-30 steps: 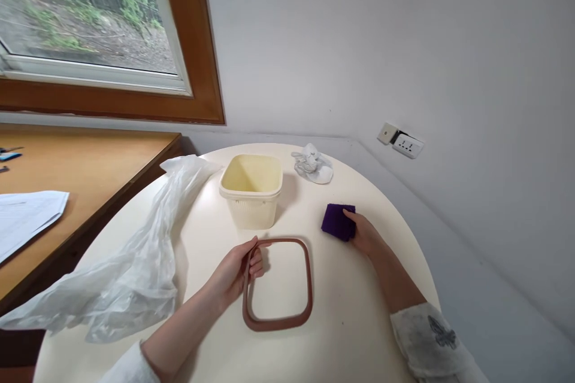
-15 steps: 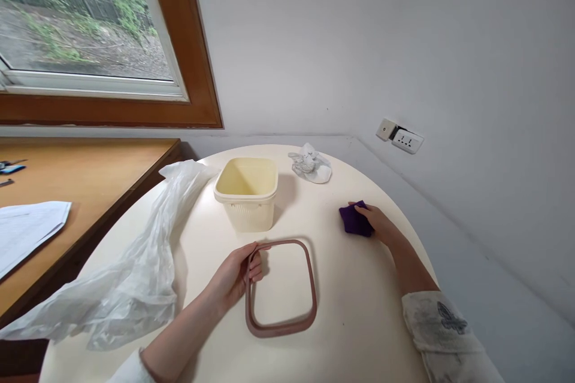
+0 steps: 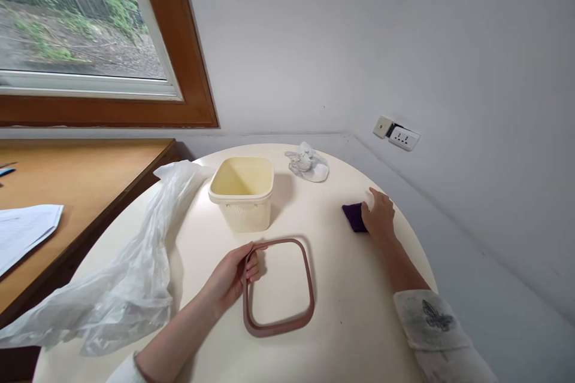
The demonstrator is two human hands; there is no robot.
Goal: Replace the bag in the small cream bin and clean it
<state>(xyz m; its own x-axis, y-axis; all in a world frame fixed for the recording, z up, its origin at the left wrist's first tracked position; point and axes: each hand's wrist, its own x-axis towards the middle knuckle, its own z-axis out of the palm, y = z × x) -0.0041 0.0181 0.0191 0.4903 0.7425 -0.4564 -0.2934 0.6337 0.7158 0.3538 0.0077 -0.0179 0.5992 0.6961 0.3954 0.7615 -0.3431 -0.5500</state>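
A reddish-brown square ring (image 3: 309, 287) with rounded corners is gripped at its upper left by my left hand (image 3: 236, 272), whose fingers wrap round the rim. On the right side of the table my right hand (image 3: 380, 215) has its fingers apart, beside and partly over a dark purple cloth (image 3: 354, 216). The cloth lies on the tabletop, its right part hidden by the hand. A pale yellow square bin (image 3: 245, 212), open at the top, stands upright beyond the ring.
The round cream table (image 3: 345, 335) bears a long translucent plastic bag (image 3: 130, 287) at left and a crumpled clear bag (image 3: 308, 163) at the back. A wooden desk (image 3: 103, 167) with papers (image 3: 27, 230) adjoins on the left. Wall sockets (image 3: 404, 138) are at right.
My right hand has let go of the purple cloth and moved slightly right and up, its fingers spread. My left hand still holds the ring. The view has shifted slightly.
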